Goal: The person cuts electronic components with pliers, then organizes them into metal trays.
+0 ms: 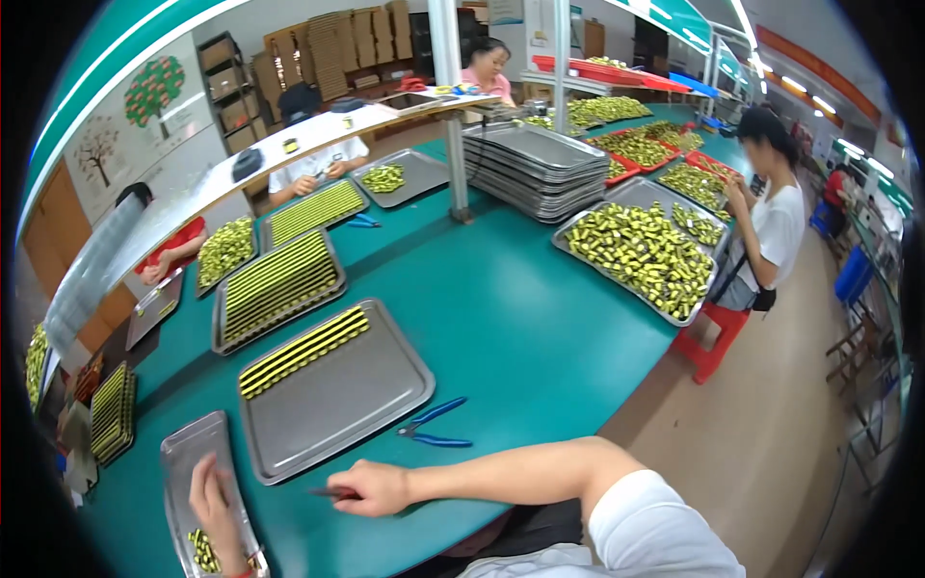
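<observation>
My left hand (pixel 214 501) is over a narrow metal tray (pixel 178 462), its fingers stretched out and a little blurred. Near its wrist, a small heap of yellow-and-black parts (pixel 203 551) lies in that tray. My right hand (pixel 374 488) is closed round a thin dark tool (pixel 326 492) whose tip points left; its exact kind is unclear. Just beyond both hands sits a larger metal tray (pixel 337 414), with yellow-and-black parts set in tight rows (pixel 304 351) along its far side. Blue-handled cutters (pixel 434 424) lie on the green table, right of that tray.
Trays of lined-up parts (pixel 279 284) stand farther back left. A stack of metal trays (pixel 535 169) rises beside a post (pixel 455 164). At the right table edge, a tray holds heaped loose parts (pixel 641 250). A co-worker (pixel 771 212) sits there on a red stool (pixel 711 342).
</observation>
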